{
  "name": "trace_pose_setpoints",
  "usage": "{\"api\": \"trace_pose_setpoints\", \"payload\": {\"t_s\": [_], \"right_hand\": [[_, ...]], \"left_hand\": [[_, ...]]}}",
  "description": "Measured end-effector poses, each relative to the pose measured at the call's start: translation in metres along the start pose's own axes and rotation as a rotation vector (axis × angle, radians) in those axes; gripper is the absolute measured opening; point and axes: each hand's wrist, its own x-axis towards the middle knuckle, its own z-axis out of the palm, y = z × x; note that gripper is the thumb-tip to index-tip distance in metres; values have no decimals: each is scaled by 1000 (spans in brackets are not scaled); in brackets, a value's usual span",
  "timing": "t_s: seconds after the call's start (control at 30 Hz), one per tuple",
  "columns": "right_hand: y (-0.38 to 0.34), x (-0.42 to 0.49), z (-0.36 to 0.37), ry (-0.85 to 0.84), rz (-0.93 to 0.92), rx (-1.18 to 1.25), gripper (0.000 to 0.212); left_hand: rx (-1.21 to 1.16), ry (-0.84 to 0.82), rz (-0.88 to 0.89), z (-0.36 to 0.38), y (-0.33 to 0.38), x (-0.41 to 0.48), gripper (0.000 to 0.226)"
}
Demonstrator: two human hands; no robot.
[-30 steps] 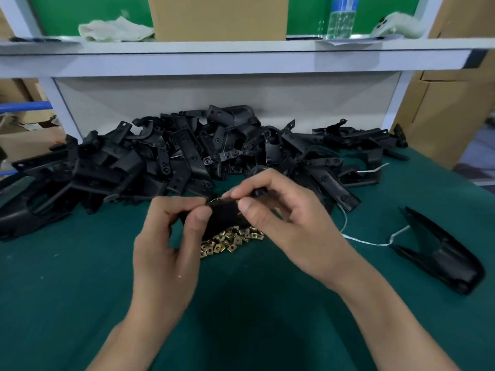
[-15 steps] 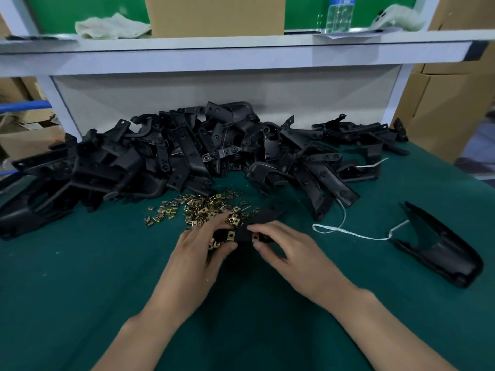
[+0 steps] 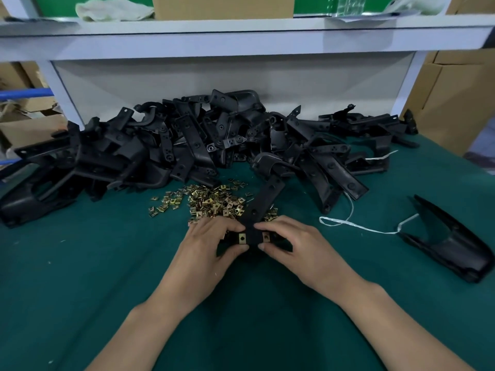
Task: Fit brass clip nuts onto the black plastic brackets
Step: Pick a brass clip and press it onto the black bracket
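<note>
Green cloth is spread over the tabletop [image 3: 80,277], and closest in, both hands are seen at work. The near end of a long black bracket [image 3: 263,202] is pinched between the left hand [image 3: 206,253] and the right hand [image 3: 300,250]. Thumbs are set on the near side and fingers [image 3: 225,223] are curled over the top, so both hands are closed on it. Two brass clip nuts [image 3: 242,238] are seated there, one on each side edge, just beside the thumbs.

The bracket can be judged stiff and light, easily steadied at that end. The nuts look small, springy and slippery, and are best taken by their flat faces and pushed on square, or they may be skewed.

Beyond the hands, the bracket is angled away over a loose heap of nuts [image 3: 211,202]. Farther back, a big tangle of black brackets [image 3: 187,145] is piled against the white back panel [image 3: 241,81], below a shelf [image 3: 241,30].
</note>
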Motion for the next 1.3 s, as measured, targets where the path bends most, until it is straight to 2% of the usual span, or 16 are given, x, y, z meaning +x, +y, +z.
{"api": "trace_pose_setpoints", "payload": {"t_s": [0.3,0.93,1.3], "right_hand": [[-2,-1,-1,118,-69,9,32],[-1,0,0,129,-38,25,33],[-11,-1,0,214,-72,26,32]], "left_hand": [[-59,33,18,0,-1,0,27],[-71,28,6,1,-4,0,28],[-54,116,66,-1,2,0,27]]}}
